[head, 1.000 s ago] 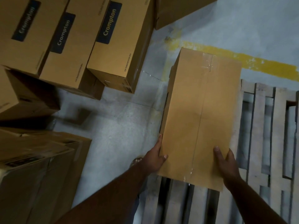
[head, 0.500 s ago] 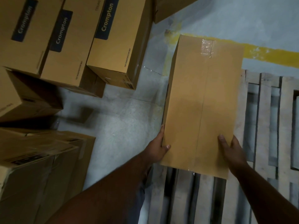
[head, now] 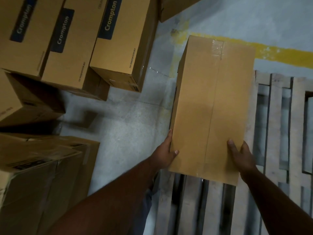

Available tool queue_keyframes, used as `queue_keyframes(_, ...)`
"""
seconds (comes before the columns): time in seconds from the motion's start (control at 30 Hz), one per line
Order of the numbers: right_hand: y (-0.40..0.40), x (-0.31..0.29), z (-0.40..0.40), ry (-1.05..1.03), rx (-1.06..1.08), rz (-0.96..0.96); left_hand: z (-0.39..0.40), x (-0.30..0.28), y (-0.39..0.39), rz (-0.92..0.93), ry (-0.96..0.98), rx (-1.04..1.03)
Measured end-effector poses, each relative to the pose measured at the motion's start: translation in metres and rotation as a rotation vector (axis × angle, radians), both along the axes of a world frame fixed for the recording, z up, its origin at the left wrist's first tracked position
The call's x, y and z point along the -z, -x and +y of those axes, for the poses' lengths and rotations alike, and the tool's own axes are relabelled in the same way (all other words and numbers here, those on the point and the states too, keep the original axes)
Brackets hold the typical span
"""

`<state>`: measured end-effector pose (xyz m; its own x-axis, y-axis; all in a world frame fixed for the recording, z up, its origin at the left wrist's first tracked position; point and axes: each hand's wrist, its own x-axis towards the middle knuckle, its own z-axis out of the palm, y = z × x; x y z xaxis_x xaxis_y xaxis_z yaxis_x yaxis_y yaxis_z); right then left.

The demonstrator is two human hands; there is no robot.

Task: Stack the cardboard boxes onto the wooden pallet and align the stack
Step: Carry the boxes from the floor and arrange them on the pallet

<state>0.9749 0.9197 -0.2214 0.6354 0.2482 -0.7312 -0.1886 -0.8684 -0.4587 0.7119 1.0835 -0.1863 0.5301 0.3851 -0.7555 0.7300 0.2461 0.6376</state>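
Note:
A long plain cardboard box, taped along its top seam, lies over the left edge of the wooden pallet. My left hand grips the box's near left side, thumb on top. On the near right corner rests my right hand, its fingers spread over the top and side. The pallet's slats run away from me, with dark gaps between them. The box's underside is hidden, so I cannot tell whether it rests on the slats.
Three cardboard boxes printed "Crompton" lie on the concrete floor at the upper left. More boxes stand at the lower left. A yellow floor line runs behind the pallet. Another box's corner shows at the top.
The box has slid away from me along the pallet's left edge, and both hands have followed it while keeping their hold.

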Motion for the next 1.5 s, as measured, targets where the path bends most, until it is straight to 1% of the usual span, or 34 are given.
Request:
queue_keyframes(0.07,0.006,-0.006,0.003,0.012,-0.016,-0.040,-0.002,0.003,0.000,0.013,-0.022,-0.039)
queue_keyframes(0.2,0.040,-0.042,0.006,-0.015,-0.022,-0.320,-0.012,-0.011,0.002,0.086,-0.065,-0.159)
queue_keyframes(0.23,0.053,-0.058,0.006,-0.038,-0.023,-0.375,-0.016,-0.020,0.005,0.095,-0.094,-0.173)
queue_keyframes(0.3,0.082,-0.093,0.007,-0.141,-0.028,-0.399,-0.026,-0.047,0.014,0.079,-0.152,-0.205)
queue_keyframes(0.37,0.116,-0.131,0.000,-0.289,-0.056,-0.353,-0.044,-0.082,0.032,0.057,-0.208,-0.262)
queue_keyframes(0.43,0.155,-0.172,-0.014,-0.413,-0.076,-0.250,-0.070,-0.123,0.057,0.026,-0.247,-0.322)
queue_keyframes(0.57,0.231,-0.262,-0.062,-0.587,-0.128,-0.051,-0.149,-0.213,0.126,-0.074,-0.361,-0.443)
queue_keyframes(0.63,0.269,-0.302,-0.093,-0.604,-0.142,0.062,-0.200,-0.255,0.167,-0.084,-0.408,-0.524)
queue_keyframes(0.7,0.309,-0.342,-0.125,-0.625,-0.159,0.168,-0.251,-0.290,0.207,-0.077,-0.390,-0.589)
queue_keyframes(0.77,0.347,-0.371,-0.156,-0.632,-0.234,0.201,-0.292,-0.312,0.244,-0.076,-0.379,-0.642)
queue_keyframes(0.83,0.385,-0.386,-0.185,-0.622,-0.297,0.257,-0.328,-0.325,0.280,-0.086,-0.384,-0.736)
queue_keyframes(0.97,0.467,-0.379,-0.233,-0.506,-0.356,0.390,-0.399,-0.337,0.356,-0.056,-0.357,-0.941)
queue_keyframes(1.07,0.533,-0.360,-0.275,-0.395,-0.381,0.495,-0.459,-0.330,0.426,0.040,-0.307,-1.032)
queue_keyframes(1.17,0.594,-0.337,-0.319,-0.315,-0.392,0.564,-0.514,-0.306,0.504,0.178,-0.290,-1.007)
queue_keyframes(1.27,0.651,-0.302,-0.363,-0.235,-0.384,0.593,-0.557,-0.270,0.581,0.319,-0.285,-0.971)
queue_keyframes(1.37,0.712,-0.258,-0.407,-0.141,-0.377,0.613,-0.592,-0.220,0.652,0.363,-0.231,-0.988)
queue_keyframes(1.43,0.759,-0.223,-0.437,-0.074,-0.338,0.621,-0.613,-0.182,0.697,0.391,-0.180,-0.932)
queue_keyframes(1.5,0.799,-0.186,-0.460,-0.001,-0.268,0.636,-0.628,-0.145,0.734,0.435,-0.161,-0.833)
